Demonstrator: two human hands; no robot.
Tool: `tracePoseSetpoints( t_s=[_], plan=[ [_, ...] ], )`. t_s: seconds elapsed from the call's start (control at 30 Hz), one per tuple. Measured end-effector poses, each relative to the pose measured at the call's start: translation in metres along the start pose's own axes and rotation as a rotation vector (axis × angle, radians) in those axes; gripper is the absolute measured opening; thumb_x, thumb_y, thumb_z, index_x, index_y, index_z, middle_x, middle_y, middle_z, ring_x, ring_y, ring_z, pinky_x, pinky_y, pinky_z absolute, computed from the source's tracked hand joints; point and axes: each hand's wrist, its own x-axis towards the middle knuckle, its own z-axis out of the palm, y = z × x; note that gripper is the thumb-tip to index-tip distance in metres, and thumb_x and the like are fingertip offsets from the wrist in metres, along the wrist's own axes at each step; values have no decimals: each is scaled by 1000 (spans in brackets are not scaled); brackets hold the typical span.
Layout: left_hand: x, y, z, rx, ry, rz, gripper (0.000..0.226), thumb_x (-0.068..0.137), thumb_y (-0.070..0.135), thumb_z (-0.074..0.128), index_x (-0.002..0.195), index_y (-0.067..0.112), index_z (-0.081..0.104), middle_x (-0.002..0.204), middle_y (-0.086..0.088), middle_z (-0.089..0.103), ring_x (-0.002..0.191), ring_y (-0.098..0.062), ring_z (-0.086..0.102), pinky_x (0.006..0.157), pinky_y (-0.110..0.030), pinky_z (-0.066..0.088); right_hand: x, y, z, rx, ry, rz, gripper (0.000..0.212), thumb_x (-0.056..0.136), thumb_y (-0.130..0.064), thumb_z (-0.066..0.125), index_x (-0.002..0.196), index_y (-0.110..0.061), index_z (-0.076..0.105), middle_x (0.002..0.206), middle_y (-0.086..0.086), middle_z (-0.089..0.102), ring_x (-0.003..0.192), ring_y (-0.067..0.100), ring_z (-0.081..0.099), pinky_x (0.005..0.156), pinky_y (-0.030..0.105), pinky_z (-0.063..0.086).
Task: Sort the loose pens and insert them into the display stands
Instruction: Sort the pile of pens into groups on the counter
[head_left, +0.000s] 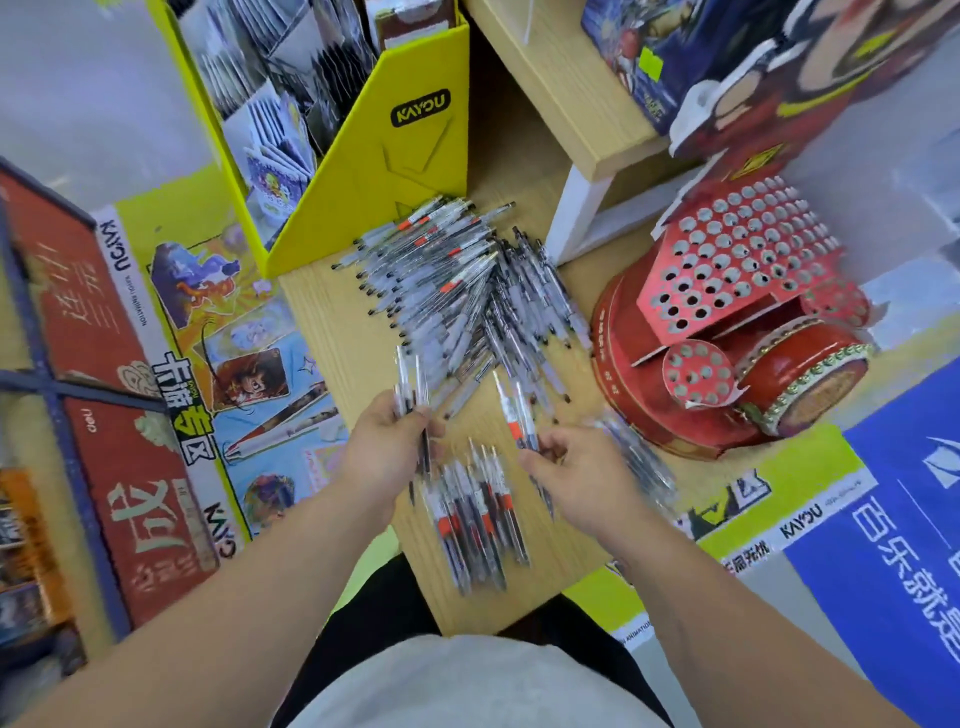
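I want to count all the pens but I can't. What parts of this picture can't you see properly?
All from the head view:
- Big pen pile: pens overlap and blur, so no exact count.
- Pens in the left hand and right hand: fingers cover their lower ends; number unclear.
- Red display stand: its far side faces away.
- Yellow box: contents blurred, top cut by the edge.

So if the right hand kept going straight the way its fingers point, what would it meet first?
Probably the big loose pen pile. The right hand, gripping a few pens, points up and left over bare wooden tabletop toward the pile's near edge. Depth is uncertain; it might pass above.
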Motion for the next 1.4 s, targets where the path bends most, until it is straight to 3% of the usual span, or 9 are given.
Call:
tracePoseSetpoints(
  t_s=[0.13,0.27,0.4,0.5,0.63,0.8,0.93,1.13,1.4],
  plan=[
    [-35,-34,-4,91,122,-28,12,105,12,47,96,12,55,81,-10,64,69,-22,59,61,-31,46,-18,17,21,-87,-55,7,42,94,-32,67,60,-20,45,53,-6,39,49,12,36,51,32,28],
    [-46,-62,0,148,163,-63,9,100,0,44,96,-5,51,70,-14,51,48,-16,47,40,-19,35,-23,21,34,-132,-82,-9,43,95,-32,66,58,-26,45,53,-8,40,49,12,38,51,30,29],
    [-43,-80,7,212,219,-51,10,95,7,51,97,-2,51,70,-15,53,56,-23,48,51,-29,38,-24,25,47,-205,-56,-57,39,92,-34,69,59,-21,51,55,-4,50,49,12,47,51,29,40],
    [-44,-81,12,278,247,13,7,95,13,56,94,6,58,73,-10,56,63,-28,53,56,-31,38,-22,30,53,-257,-18,-59,23,87,-42,73,87,-19,69,68,-8,61,63,10,60,62,30,53],
    [-49,-84,13,277,253,47,4,94,11,58,96,15,58,70,-4,54,61,-26,53,55,-28,37,-24,34,52,-266,6,-80,34,87,-42,74,115,-24,66,81,-13,60,76,7,60,67,29,52],
    [-54,-86,6,331,264,79,19,91,6,54,94,24,62,84,-3,68,77,-30,64,69,-40,54,-25,40,48,-202,-7,-113,33,87,-37,75,116,-25,63,84,-12,59,79,5,59,70,29,52],
    [-51,-87,0,371,285,79,30,85,2,54,74,29,49,86,-5,58,76,-24,52,74,-42,53,-24,44,49,-161,12,-145,29,88,-34,74,114,-25,64,89,-14,61,84,4,59,74,23,49],
    [-46,-85,-1,192,284,28,27,88,6,71,113,16,66,96,-1,66,86,-27,69,77,-47,62,-20,49,51,-161,43,-186,24,96,-28,65,119,-21,66,100,-8,64,84,2,57,72,14,42],
    [-35,-85,-2,217,300,42,34,79,28,86,104,25,64,97,-4,64,83,-24,69,74,-48,62,-12,41,48,-72,59,-164,32,93,-24,69,125,-25,63,100,-8,63,88,6,62,78,24,51]
  ],
)
